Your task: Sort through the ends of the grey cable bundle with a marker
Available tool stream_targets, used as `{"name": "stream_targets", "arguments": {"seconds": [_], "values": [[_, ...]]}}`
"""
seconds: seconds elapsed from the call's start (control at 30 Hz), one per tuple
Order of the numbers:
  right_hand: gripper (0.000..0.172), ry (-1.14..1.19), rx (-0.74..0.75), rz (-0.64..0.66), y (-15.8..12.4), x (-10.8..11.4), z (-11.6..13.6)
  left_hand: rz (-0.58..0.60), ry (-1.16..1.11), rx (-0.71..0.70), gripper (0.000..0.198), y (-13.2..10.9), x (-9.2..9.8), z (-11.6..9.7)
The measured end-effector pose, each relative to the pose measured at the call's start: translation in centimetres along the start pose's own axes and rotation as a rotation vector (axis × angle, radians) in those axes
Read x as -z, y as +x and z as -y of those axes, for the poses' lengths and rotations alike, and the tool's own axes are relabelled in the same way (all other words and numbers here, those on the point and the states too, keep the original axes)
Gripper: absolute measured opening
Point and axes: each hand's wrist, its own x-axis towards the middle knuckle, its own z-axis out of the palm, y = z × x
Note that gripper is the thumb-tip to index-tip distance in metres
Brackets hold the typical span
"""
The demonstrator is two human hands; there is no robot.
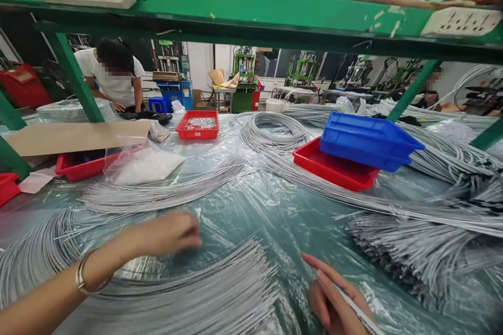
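Left hand (168, 233), fingers curled loosely, hovers over grey wires (204, 293); right hand (338, 303) pinches one white wire (359, 314), fingers half extended.

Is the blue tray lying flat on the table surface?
No: the blue tray sits tilted on the rim of a red tray, above the plastic-covered table.

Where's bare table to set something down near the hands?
Bare plastic sheet between left hand, right hand and red tray. Smaller patch right of the bag. Crowded: wire bundle by the hands, wire piles right.
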Motion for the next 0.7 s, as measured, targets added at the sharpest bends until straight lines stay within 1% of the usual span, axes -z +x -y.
{"name": "stream_targets", "arguments": {"seconds": [0.03, 0.07, 0.1, 0.13, 0.17, 0.23, 0.3, 0.37, 0.47, 0.57, 0.7], "values": [[0.052, -0.005, 0.011, 0.002, -0.1, 0.1, 0.1, 0.126, -0.023, 0.005, 0.017, -1.1, -0.6, -0.9], [0.051, -0.007, 0.029, 0.002, -0.2, 0.2, 0.1, 0.224, -0.037, 0.022, 0.017, -1.9, -1.1, -1.5], [0.049, -0.006, 0.049, 0.003, -0.3, 0.3, 0.0, 0.280, -0.037, 0.039, 0.019, -2.6, -1.7, -2.0], [0.048, -0.007, 0.063, 0.007, -0.4, 0.5, -0.1, 0.290, -0.029, 0.045, 0.019, -3.0, -2.1, -2.2], [0.046, -0.010, 0.068, 0.015, -0.5, 0.7, -0.2, 0.268, -0.028, 0.034, 0.016, -3.3, -2.6, -2.2], [0.045, -0.022, 0.066, 0.034, -0.7, 1.0, -0.3, 0.184, -0.071, -0.023, 0.007, -3.5, -3.2, -1.8], [0.043, -0.031, 0.075, 0.034, -1.0, 1.3, -0.2, 0.098, -0.137, -0.062, 0.012, -3.5, -3.7, -1.2], [0.043, -0.040, 0.104, 0.022, -1.3, 1.4, 0.0, 0.048, -0.198, -0.072, 0.020, -3.6, -4.0, -0.7], [0.041, -0.045, 0.146, 0.000, -1.8, 1.5, 0.2, 0.022, -0.253, -0.069, 0.030, -3.9, -4.2, -0.5], [0.040, -0.048, 0.148, -0.004, -2.2, 2.0, 0.1, -0.011, -0.293, -0.049, 0.035, -4.1, -4.3, -0.6], [0.042, -0.045, 0.162, 0.001, -2.4, 2.5, -0.1, 0.018, -0.377, -0.065, 0.047, -4.2, -4.0, -0.7]]}}
